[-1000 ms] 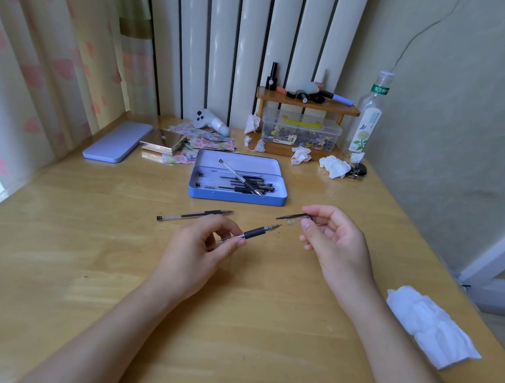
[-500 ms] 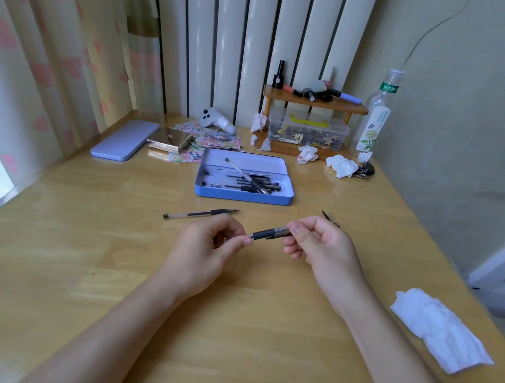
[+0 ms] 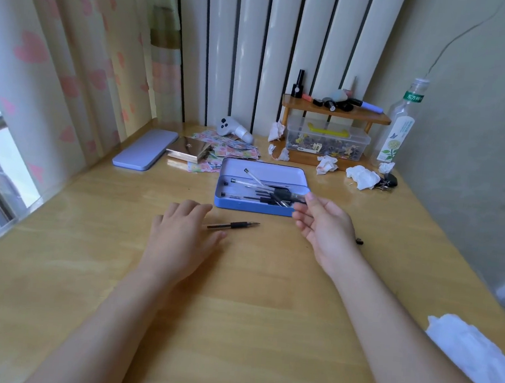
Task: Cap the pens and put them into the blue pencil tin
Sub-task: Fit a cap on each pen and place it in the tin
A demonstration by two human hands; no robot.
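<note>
The open blue pencil tin (image 3: 253,206) lies mid-table and holds several capped pens. My right hand (image 3: 324,228) hovers at its right front corner, palm up with fingers spread. A blurred capped pen (image 3: 287,196) lies over the tin's right end, its cap by my thumb tip. An uncapped black pen (image 3: 236,225) lies on the table in front of the tin, tip pointing right. My left hand (image 3: 180,234) rests palm down over its rear end, hiding that part. A small black cap (image 3: 360,241) sits just right of my right wrist.
The tin's lid (image 3: 144,153) lies at the back left beside a gold box (image 3: 189,150) and stickers. A wooden shelf (image 3: 334,111), a clear box, a bottle (image 3: 398,130) and crumpled tissues stand at the back. A white tissue (image 3: 475,357) lies front right.
The cap went onto the pen between my hands. My right hand carried that pen forward to the tin and spread its fingers. My left hand moved onto the uncapped pen on the table.
</note>
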